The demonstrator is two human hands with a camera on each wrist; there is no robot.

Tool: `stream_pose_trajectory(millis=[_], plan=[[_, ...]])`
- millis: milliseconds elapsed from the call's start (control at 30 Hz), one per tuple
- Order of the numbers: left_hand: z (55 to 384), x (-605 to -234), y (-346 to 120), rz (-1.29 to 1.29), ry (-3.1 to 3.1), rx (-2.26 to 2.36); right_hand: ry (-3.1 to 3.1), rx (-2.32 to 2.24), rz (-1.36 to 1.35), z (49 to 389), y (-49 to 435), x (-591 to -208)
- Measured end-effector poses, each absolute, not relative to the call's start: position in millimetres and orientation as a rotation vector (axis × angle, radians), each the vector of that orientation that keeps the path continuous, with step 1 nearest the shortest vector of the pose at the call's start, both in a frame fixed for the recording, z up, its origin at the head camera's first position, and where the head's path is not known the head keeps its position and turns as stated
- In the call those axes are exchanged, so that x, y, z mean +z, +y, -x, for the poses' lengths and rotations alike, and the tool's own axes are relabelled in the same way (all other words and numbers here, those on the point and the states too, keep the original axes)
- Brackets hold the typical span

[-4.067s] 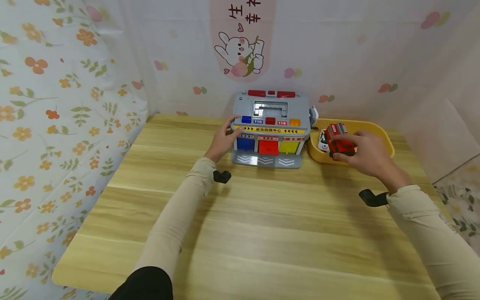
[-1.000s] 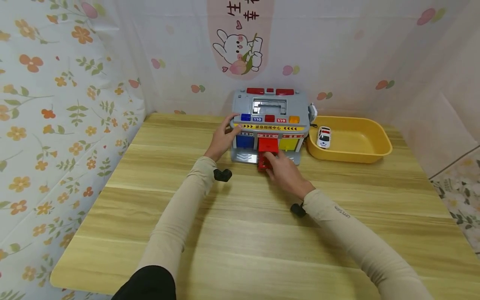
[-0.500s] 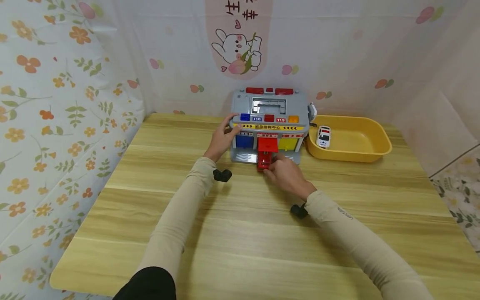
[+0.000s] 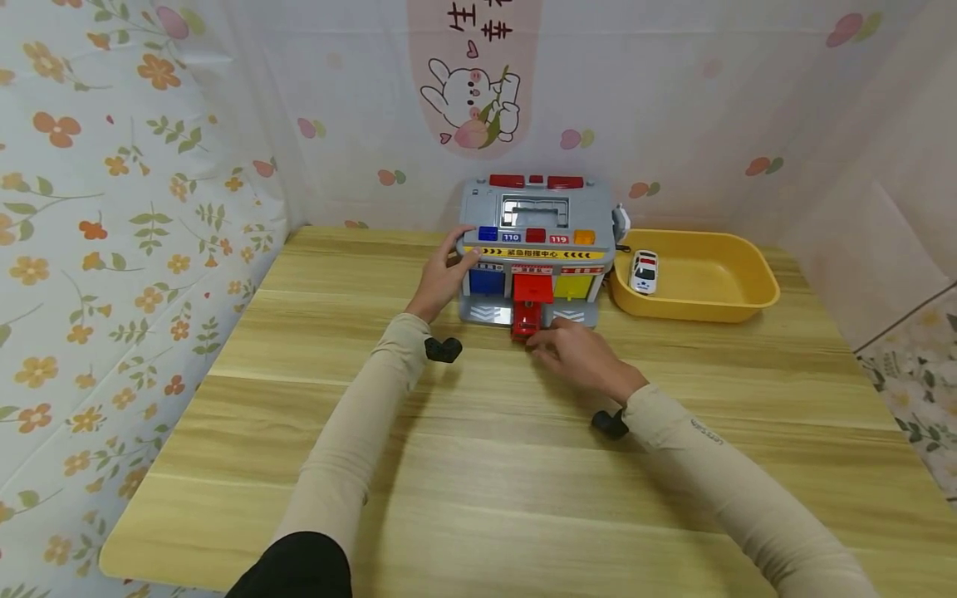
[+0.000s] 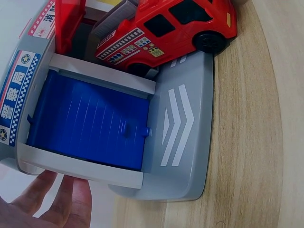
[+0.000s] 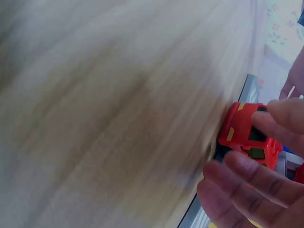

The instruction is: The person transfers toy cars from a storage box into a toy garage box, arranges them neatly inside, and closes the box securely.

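Note:
A grey toy rescue station (image 4: 478, 199) with blue, red and yellow garage doors stands at the table's back. My left hand (image 4: 439, 282) grips its left end, thumb at the front edge of the roof; in the left wrist view the fingers (image 5: 59, 202) lie along its side wall. A red toy fire truck (image 4: 527, 320) sits on the ramp, its rear in the middle doorway under the raised red door (image 4: 533, 288). Beside the truck's front is my right hand (image 4: 579, 355), its fingers loosely extended around the cab in the right wrist view, fingertips close to it.
To the station's right stands a yellow bin (image 4: 718, 311) with a white toy police car (image 4: 644, 272) inside. The blue door (image 5: 90, 123) and the yellow door (image 4: 572, 287) are down. A patterned cloth hangs behind the wooden table (image 4: 478, 473).
The right hand has carried the fire truck from the bin to the station's middle doorway. Since then its fingers have loosened and drawn back slightly toward the right. The left hand has stayed put.

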State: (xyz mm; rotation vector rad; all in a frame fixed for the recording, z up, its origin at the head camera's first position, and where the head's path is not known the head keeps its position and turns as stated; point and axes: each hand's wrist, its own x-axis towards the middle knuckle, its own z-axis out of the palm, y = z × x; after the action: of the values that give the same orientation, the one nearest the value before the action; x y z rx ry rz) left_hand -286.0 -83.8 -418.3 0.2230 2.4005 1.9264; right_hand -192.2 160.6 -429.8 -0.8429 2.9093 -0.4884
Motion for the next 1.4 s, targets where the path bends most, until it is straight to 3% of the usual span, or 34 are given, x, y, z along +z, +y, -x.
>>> stream_pose_trajectory(millis=[633,933,1400], plan=[[283,-416,-81,-0.221,2.380,1.933,2.783,-0.464,0.995,199,178,-431],[284,-415,-82,-0.218,2.385,1.930,2.894,-0.339,0.710,202,167,-421],[286,-418,-84,-0.214,2.375,1.943,2.886,-0.345,0.836,201,168,-423]])
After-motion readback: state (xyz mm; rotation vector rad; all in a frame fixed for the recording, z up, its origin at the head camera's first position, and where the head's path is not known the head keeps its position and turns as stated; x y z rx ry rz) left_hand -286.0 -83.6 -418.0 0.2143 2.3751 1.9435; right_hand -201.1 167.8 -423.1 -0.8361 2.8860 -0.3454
